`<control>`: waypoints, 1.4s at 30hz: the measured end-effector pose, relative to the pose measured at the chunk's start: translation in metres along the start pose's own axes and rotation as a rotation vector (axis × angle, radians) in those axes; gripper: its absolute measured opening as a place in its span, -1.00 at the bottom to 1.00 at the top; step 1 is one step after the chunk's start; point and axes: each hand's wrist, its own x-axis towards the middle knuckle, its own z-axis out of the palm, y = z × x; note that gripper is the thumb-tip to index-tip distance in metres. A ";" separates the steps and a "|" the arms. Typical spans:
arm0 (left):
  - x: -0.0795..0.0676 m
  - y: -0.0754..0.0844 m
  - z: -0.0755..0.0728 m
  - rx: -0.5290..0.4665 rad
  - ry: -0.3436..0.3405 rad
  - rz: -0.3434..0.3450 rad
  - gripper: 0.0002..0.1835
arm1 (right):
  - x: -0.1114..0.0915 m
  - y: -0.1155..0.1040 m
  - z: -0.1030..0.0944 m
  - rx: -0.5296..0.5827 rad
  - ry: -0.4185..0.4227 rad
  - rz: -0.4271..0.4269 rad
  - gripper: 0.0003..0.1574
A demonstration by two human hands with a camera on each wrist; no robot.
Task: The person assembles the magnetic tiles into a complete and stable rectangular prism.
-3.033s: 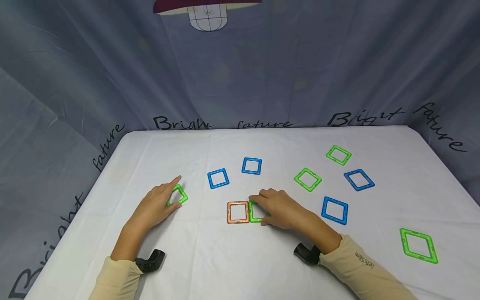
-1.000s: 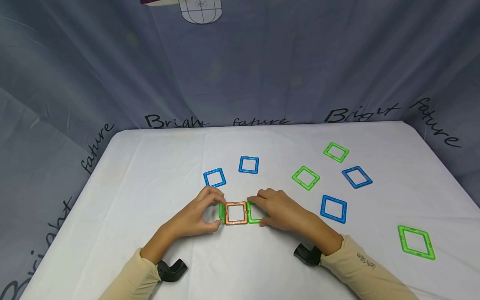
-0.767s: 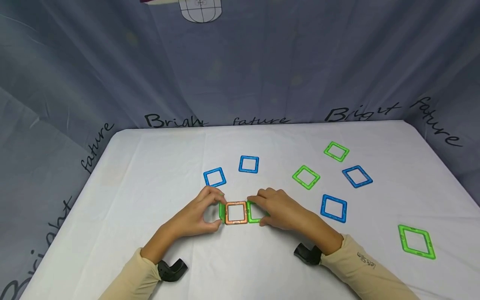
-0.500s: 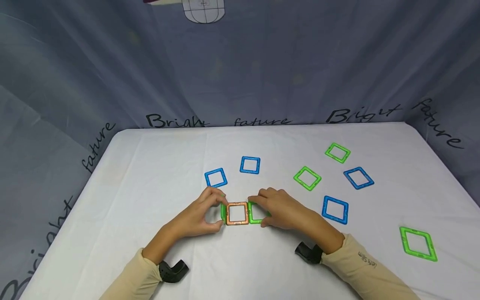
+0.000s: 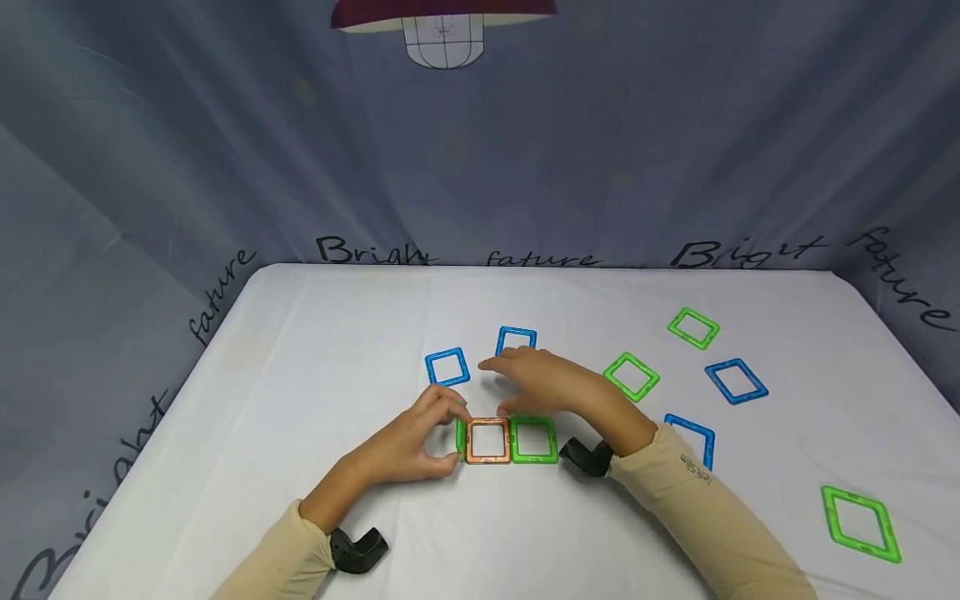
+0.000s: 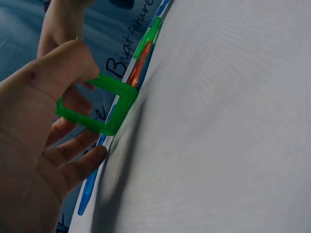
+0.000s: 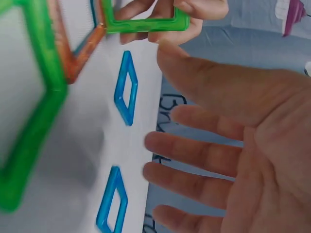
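My left hand [image 5: 412,437] pinches a green square magnetic tile [image 6: 127,107] between thumb and fingers. It stands upright along the left edge of an orange square tile [image 5: 488,459], which lies flat. Joined to the orange tile's right side is another flat green tile [image 5: 534,459]. Behind these two, my right hand [image 5: 547,382] hovers with nothing in it; its fingers look straight and spread in the right wrist view. A blue tile [image 5: 517,330] is partly hidden behind that hand. Beyond the left hand's fingers lies a second blue tile [image 5: 444,353].
On the right of the white table [image 5: 637,533] lie two small green tiles, one nearer [image 5: 642,366] and one farther back, a blue tile [image 5: 753,375], a blue tile [image 5: 690,423] partly covered by the right sleeve, and a larger-looking green tile [image 5: 855,497]. A grey-blue curtain [image 5: 525,150] hangs behind.
My left hand has brought its green tile from the left to the orange tile and raised it upright. The right hand has released the flat green tile and moved up and away.
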 end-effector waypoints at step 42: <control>0.000 -0.001 0.001 0.016 0.022 0.056 -0.60 | 0.058 -0.015 0.008 -0.196 0.043 -0.034 -0.33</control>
